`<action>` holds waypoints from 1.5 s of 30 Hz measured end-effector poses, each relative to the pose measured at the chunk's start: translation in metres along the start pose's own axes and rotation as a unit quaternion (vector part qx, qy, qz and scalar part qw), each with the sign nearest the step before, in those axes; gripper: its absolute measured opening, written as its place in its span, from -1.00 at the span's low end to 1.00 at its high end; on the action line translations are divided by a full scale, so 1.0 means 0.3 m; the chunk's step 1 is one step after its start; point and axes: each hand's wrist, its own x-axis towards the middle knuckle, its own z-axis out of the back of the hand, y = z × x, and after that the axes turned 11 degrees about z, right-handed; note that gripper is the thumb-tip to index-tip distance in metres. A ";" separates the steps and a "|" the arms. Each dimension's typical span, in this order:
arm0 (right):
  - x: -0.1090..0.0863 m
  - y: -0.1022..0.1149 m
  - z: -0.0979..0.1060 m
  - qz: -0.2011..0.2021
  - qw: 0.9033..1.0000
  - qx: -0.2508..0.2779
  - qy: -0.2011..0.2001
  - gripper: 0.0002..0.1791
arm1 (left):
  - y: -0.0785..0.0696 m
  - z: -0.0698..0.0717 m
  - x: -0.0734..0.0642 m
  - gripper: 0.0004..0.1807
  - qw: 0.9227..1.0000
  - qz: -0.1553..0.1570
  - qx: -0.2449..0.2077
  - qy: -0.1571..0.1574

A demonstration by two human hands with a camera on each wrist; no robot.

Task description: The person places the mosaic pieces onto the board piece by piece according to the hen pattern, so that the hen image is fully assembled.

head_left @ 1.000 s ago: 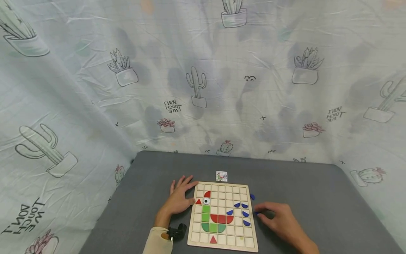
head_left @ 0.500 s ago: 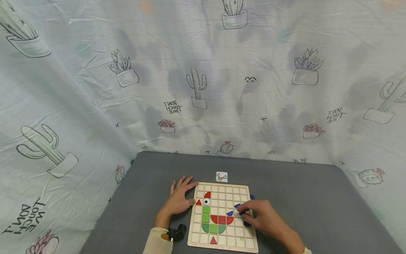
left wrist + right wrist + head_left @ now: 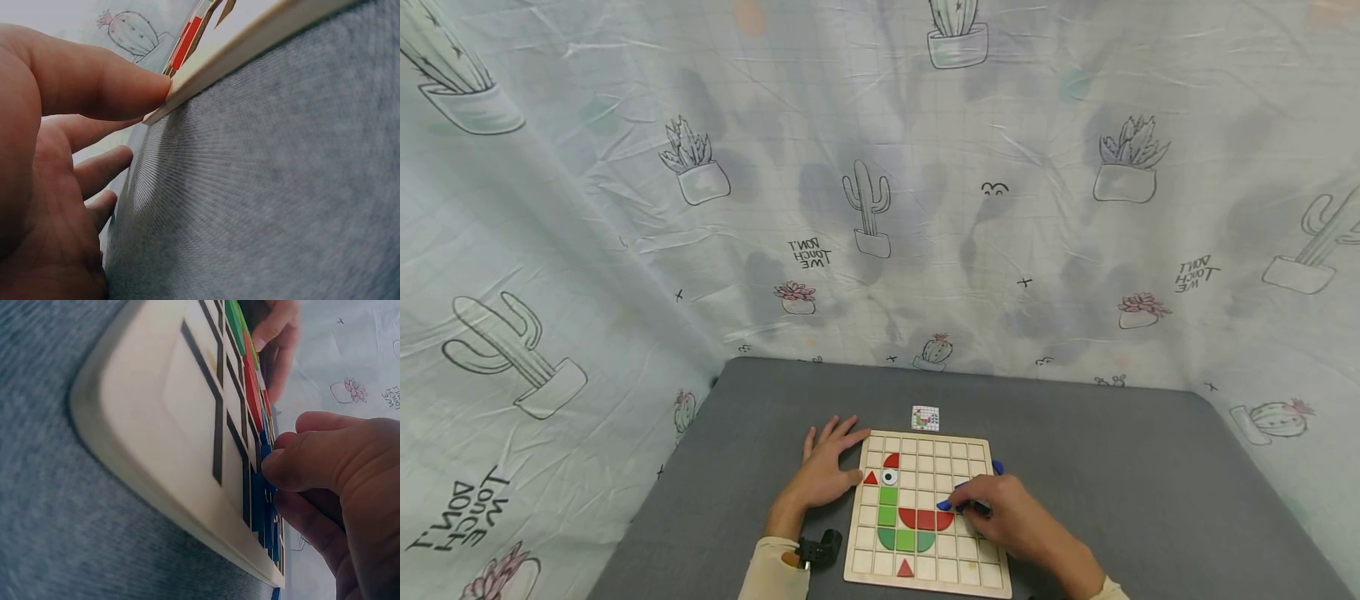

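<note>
My left hand [image 3: 823, 471] steadies the wooden grid board [image 3: 925, 439] at its left side. In the left wrist view the thumb [image 3: 119, 87] touches the board's edge and the index finger reaches its corner. Over the board's right half, my right hand [image 3: 1018, 512] pinches a small blue wooden piece [image 3: 960, 507] between thumb and fingertips. Just left of those fingertips lies another blue half-round piece [image 3: 943, 505], above the red pieces [image 3: 927, 519]. The hand largely hides the other blue pieces on the board's right side.
Green pieces [image 3: 887, 506], a round eye piece [image 3: 889, 477] and red triangles [image 3: 870, 477] sit in the grid. A small printed card [image 3: 925, 418] lies beyond the board. One blue piece [image 3: 997, 467] is on the grey table [image 3: 1112, 450] beside the board's right edge.
My right hand has moved left from the table beside the board to over its right half, carrying a blue piece. The left hand has stayed at the board's edge.
</note>
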 end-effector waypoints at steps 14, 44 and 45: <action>0.000 0.011 -0.004 -0.010 1.000 -0.005 -0.004 -0.60 | -0.003 0.004 -0.007 -0.25 1.000 -0.003 -0.012 0.004; -0.052 -0.041 0.078 -0.063 0.993 -0.061 -0.082 -0.60 | -0.005 -0.001 0.001 -0.24 1.000 -0.002 -0.006 -0.001; -0.059 -0.051 0.085 -0.075 0.991 -0.073 -0.089 -0.61 | -0.006 -0.001 0.001 -0.24 1.000 -0.001 -0.005 -0.001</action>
